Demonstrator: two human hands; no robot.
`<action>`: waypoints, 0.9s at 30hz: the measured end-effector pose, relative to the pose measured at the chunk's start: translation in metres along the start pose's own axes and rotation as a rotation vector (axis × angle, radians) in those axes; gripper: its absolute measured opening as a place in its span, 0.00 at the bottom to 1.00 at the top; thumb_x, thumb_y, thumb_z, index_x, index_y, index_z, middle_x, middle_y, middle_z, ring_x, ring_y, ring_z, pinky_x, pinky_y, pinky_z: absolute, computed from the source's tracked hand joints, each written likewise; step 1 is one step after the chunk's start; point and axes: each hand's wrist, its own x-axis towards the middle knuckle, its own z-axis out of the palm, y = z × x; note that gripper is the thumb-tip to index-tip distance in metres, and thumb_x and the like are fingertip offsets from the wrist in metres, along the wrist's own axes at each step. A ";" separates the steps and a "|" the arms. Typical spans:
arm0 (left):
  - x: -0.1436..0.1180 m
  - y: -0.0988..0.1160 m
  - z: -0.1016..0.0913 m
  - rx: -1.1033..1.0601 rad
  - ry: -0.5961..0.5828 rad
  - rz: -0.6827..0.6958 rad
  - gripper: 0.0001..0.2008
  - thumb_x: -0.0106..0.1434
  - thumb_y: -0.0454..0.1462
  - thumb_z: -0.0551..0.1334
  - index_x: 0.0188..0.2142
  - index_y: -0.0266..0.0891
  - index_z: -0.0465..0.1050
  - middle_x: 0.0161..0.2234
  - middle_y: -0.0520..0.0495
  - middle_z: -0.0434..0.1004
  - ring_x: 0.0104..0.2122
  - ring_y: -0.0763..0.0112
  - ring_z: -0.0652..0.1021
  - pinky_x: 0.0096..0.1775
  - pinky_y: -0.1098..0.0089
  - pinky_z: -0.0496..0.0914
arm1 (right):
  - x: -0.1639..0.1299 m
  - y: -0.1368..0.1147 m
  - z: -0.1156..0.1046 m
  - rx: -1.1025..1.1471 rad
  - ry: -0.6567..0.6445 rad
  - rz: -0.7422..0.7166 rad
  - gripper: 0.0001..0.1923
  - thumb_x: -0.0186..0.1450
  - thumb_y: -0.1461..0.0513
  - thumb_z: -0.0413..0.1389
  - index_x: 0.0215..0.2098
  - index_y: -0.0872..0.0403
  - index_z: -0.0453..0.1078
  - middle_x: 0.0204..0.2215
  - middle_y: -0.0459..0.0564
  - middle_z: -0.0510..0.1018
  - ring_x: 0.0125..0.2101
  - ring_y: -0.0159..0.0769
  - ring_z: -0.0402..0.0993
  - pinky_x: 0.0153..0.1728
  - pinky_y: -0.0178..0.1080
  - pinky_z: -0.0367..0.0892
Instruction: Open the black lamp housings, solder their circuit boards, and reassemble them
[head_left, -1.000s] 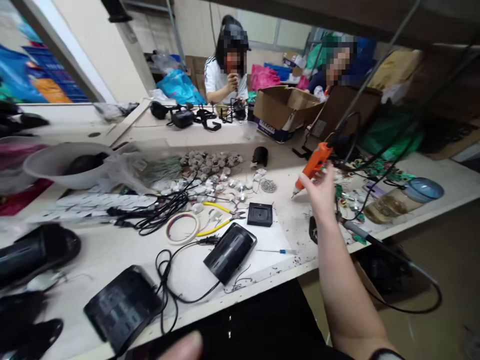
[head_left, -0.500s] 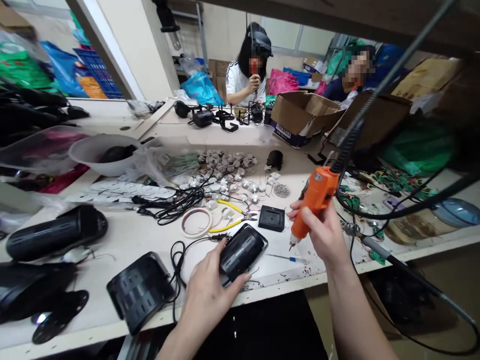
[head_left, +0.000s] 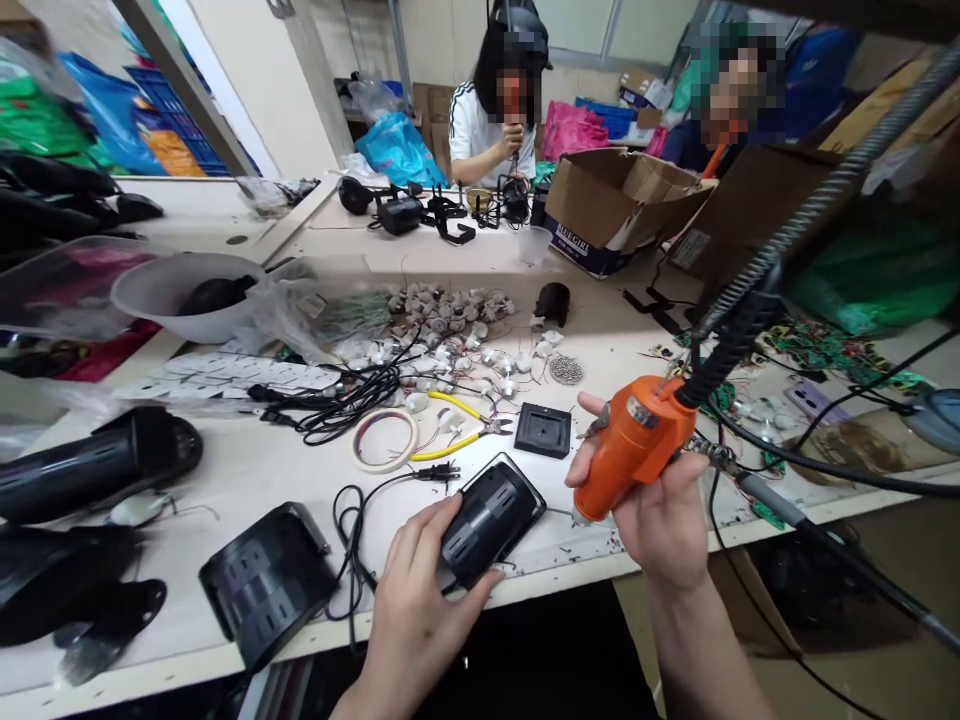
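Observation:
My left hand [head_left: 424, 600] is closed around the near end of a black slotted plastic housing [head_left: 491, 520], which rests on the bench near its front edge. In my right hand [head_left: 667, 510] is an orange electric screwdriver [head_left: 630, 445], tilted with its nose pointing down to the left. Its bit is hard to make out. A coiled spring and black cable run up from its top. Just beyond the housing lies a flat black square part [head_left: 543, 430]. Yellow-handled cutters [head_left: 469, 430] and a roll of tape [head_left: 385, 440] are to its left.
Another black housing [head_left: 270, 580] with a cord stands left of my hand. A pile of small white wired parts [head_left: 450, 320] and a heap of screws [head_left: 565, 369] lie farther back. A soldering iron [head_left: 772, 500] is at right. Two people work across the bench by a cardboard box [head_left: 592, 215].
The screwdriver has turned in my right hand and come nearer to me, and my fingers around it have loosened. My left hand stays on the housing. The view has shifted slightly.

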 end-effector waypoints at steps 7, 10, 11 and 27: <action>0.000 -0.003 -0.001 -0.033 -0.032 -0.083 0.34 0.57 0.46 0.69 0.59 0.41 0.60 0.51 0.40 0.74 0.50 0.54 0.77 0.50 0.55 0.75 | 0.002 -0.006 0.008 0.075 0.019 -0.010 0.40 0.60 0.30 0.47 0.50 0.50 0.74 0.21 0.48 0.76 0.21 0.36 0.70 0.25 0.38 0.67; -0.001 -0.004 -0.001 -0.064 -0.049 -0.159 0.36 0.54 0.45 0.70 0.60 0.43 0.60 0.52 0.41 0.74 0.51 0.53 0.77 0.51 0.53 0.75 | 0.002 -0.010 0.013 0.123 0.054 -0.026 0.41 0.57 0.30 0.50 0.46 0.53 0.77 0.18 0.48 0.75 0.18 0.37 0.68 0.20 0.37 0.66; -0.001 -0.005 -0.001 -0.082 -0.068 -0.192 0.37 0.54 0.44 0.71 0.60 0.43 0.60 0.53 0.41 0.74 0.52 0.53 0.77 0.52 0.53 0.74 | 0.002 -0.010 0.014 0.141 0.061 -0.030 0.41 0.57 0.29 0.50 0.45 0.53 0.77 0.17 0.48 0.74 0.16 0.37 0.67 0.19 0.38 0.65; -0.001 -0.008 -0.006 -0.223 -0.196 -0.367 0.41 0.51 0.44 0.73 0.62 0.45 0.59 0.57 0.40 0.72 0.56 0.51 0.74 0.57 0.48 0.69 | -0.012 -0.013 0.023 0.239 0.049 -0.024 0.36 0.54 0.31 0.54 0.41 0.48 0.79 0.17 0.48 0.76 0.16 0.42 0.69 0.18 0.42 0.64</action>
